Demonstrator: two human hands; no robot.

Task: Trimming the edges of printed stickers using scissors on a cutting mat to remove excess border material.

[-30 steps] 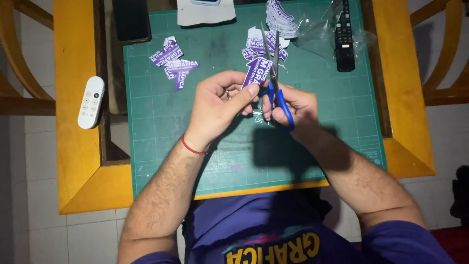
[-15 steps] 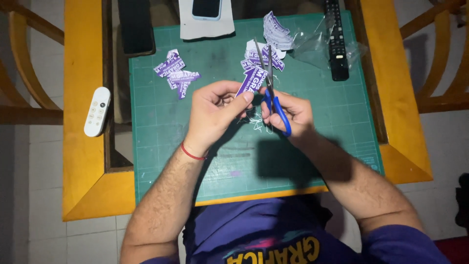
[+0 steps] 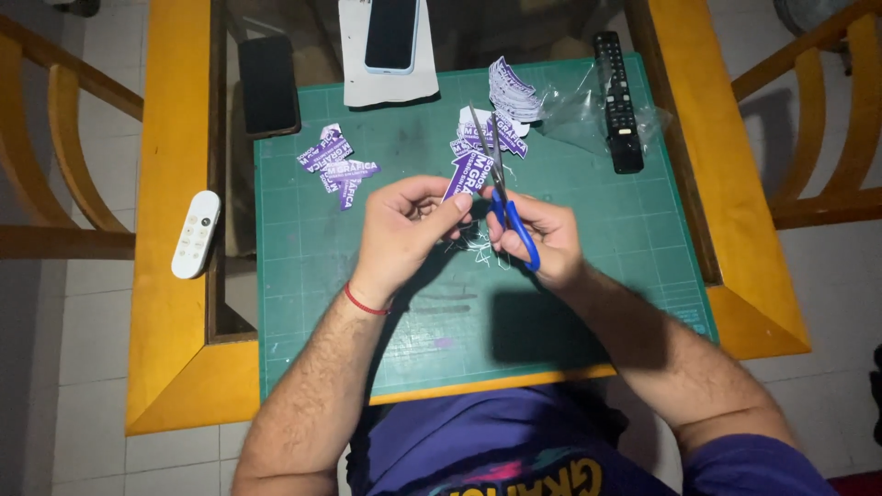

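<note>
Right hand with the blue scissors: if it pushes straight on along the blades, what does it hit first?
Probably the purple sticker held by the left hand; beyond the right hand and scissors lies the cut sticker pile. Depth unclear.

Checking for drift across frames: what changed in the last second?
Little changed. The camera tipped a bit, so the mat sits lower in frame. The left hand still holds the purple sticker; the right hand still holds the scissors, blades at its edge. The sticker piles and remotes are unmoved.
</note>
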